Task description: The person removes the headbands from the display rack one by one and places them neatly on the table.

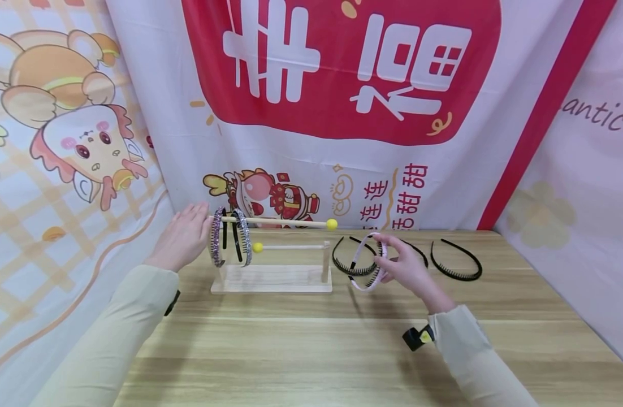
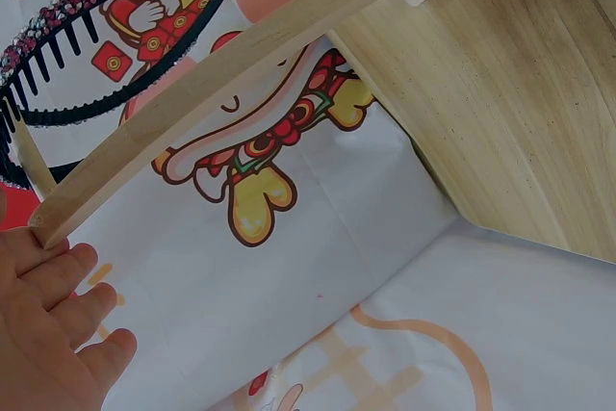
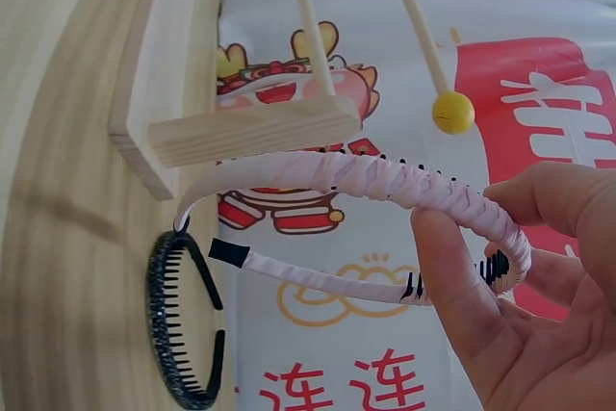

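My right hand [image 1: 405, 265] pinches a pale pink wrapped headband [image 3: 375, 180] between thumb and fingers. The headband is raised above the table, right of a wooden stand [image 1: 276, 281], with its two ends towards the stand. Straight fingers of my left hand [image 1: 181, 237] rest against the top of the stand's left post [image 2: 221, 93]. On the upper rod [image 1: 291, 223] hang a purple glittery headband [image 1: 215, 240] and a silver glittery headband [image 1: 247, 240], side by side near the left post. The upper rod's yellow ball end [image 1: 332, 224] points right.
A dark glittery headband [image 3: 159, 305] lies on the wooden table [image 1: 291, 350] behind the pink one. Another black headband [image 1: 418, 252] is partly hidden by my right hand, and a third [image 1: 464, 276] lies farther right. The stand's lower rod [image 1: 293, 247] has a yellow ball facing left.
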### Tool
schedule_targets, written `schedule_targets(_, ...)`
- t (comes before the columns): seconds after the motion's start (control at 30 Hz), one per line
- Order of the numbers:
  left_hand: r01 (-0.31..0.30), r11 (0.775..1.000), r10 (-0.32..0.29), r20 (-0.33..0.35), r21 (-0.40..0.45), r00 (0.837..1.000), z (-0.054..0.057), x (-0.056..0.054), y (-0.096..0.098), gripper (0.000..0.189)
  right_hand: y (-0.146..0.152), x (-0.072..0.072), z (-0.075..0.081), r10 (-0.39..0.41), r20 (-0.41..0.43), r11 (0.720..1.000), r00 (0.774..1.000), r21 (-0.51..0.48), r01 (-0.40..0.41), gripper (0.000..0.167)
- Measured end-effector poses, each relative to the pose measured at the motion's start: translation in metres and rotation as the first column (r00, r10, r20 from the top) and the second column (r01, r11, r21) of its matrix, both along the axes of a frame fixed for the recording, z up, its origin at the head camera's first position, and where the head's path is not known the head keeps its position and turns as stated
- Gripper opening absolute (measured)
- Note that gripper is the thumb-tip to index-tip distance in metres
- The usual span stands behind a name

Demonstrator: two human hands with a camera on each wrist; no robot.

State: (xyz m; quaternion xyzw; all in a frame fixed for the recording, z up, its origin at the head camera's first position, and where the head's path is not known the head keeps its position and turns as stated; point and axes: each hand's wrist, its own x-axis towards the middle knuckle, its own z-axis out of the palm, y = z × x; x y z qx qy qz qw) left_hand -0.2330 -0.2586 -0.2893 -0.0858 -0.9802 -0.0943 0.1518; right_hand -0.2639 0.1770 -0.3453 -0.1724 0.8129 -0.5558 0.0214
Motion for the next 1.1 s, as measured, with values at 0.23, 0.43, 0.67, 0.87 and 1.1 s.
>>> schedule_targets(0.23, 0.001, 1.000, -0.001, 0.001, 0.003, 1.000, 0.000, 0.000, -0.001, 0.054, -0.001, 0.002, -0.012, 0.021, 0.020, 1.000, 1.000, -0.004, -0.021, 0.057)
schedule_targets(0.43, 0.000, 1.000, 0.000, 0.005, 0.006, 1.000, 0.000, 0.002, 0.000, 0.054, 0.003, 0.003, -0.021, 0.030, -0.001, 0.999, 1.000, 0.012, -0.030, 0.056)
schedule_targets(0.67, -0.004, 1.000, 0.003, 0.021, 0.013, 1.000, 0.001, 0.002, 0.001, 0.055, 0.011, 0.003, -0.024, -0.005, -0.061, 0.996, 0.998, 0.087, 0.010, 0.053)
schedule_targets(0.87, -0.011, 1.000, 0.010, 0.034, 0.016, 0.999, 0.002, 0.002, 0.000, 0.056, 0.020, 0.005, -0.024, 0.030, -0.045, 0.993, 0.999, 0.115, -0.024, 0.047)
schedule_targets(1.1, -0.013, 1.000, 0.013, 0.034, 0.008, 0.999, 0.001, 0.001, 0.000, 0.057, 0.031, 0.007, -0.027, 0.059, 0.040, 0.980, 0.997, 0.189, -0.066, 0.038)
